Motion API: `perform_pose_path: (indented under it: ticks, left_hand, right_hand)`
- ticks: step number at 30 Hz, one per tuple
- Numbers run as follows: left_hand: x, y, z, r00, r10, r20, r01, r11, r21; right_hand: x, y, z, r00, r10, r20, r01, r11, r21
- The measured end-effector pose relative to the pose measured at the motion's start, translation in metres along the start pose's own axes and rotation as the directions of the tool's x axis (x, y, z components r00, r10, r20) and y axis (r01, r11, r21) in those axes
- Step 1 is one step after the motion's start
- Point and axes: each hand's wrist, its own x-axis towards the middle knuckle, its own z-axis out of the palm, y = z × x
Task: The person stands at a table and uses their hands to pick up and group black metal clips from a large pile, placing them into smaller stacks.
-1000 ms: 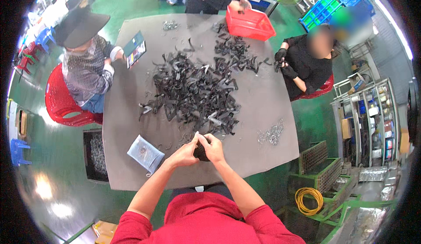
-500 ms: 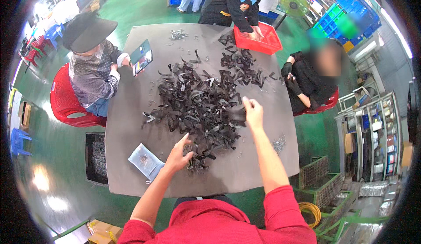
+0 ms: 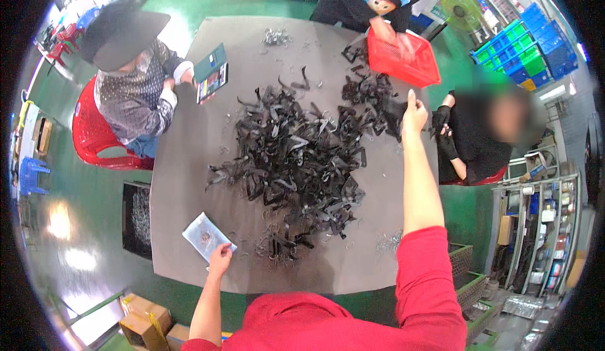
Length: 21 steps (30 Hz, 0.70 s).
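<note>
A heap of bent black strips (image 3: pixel 296 143) with loose silver wire pieces among them covers the middle of the table. My right hand (image 3: pixel 414 119) is stretched out to the far right, beside a smaller group of black strips (image 3: pixel 365 95). Its fingers are closed, and a blurred black strip (image 3: pixel 396 112) shows at their left side; its exact shape is smeared. Close to the front edge, my left hand (image 3: pixel 220 259) pinches the lower right corner of a clear plastic bag (image 3: pixel 203 236), which lies flat with small dark contents.
A person at left holds a tablet (image 3: pixel 212 83). Across the table, another person's blurred hand (image 3: pixel 403 47) is in a red basket (image 3: pixel 394 67). A third person sits at right, with gloved hands (image 3: pixel 445 127). Small wire piles (image 3: pixel 275 36) lie on the grey table (image 3: pixel 183 181).
My right hand has moved far and right, away from the main heap, with the black strip beside its fingers. My left hand has left the heap's near edge and come to the plastic bag.
</note>
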Motion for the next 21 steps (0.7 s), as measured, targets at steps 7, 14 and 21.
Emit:
perform_pose_path:
  ticks: [7, 14, 21]
  left_hand:
    - [0.004, -0.001, -0.003, 0.997, -0.072, 0.038, 0.076, 0.993, -0.091]
    - [0.007, -0.003, -0.001, 0.997, -0.058, 0.050, 0.064, 0.990, -0.129]
    - [0.003, -0.002, -0.008, 0.997, -0.052, 0.053, 0.060, 0.983, -0.173]
  right_hand:
    - [0.023, -0.010, 0.048, 0.997, 0.075, 0.004, -0.075, 0.997, 0.027]
    - [0.034, -0.037, 0.067, 0.999, 0.047, 0.012, -0.047, 0.999, 0.010]
    - [0.032, -0.059, 0.085, 0.935, 0.351, 0.042, -0.349, 0.936, -0.050]
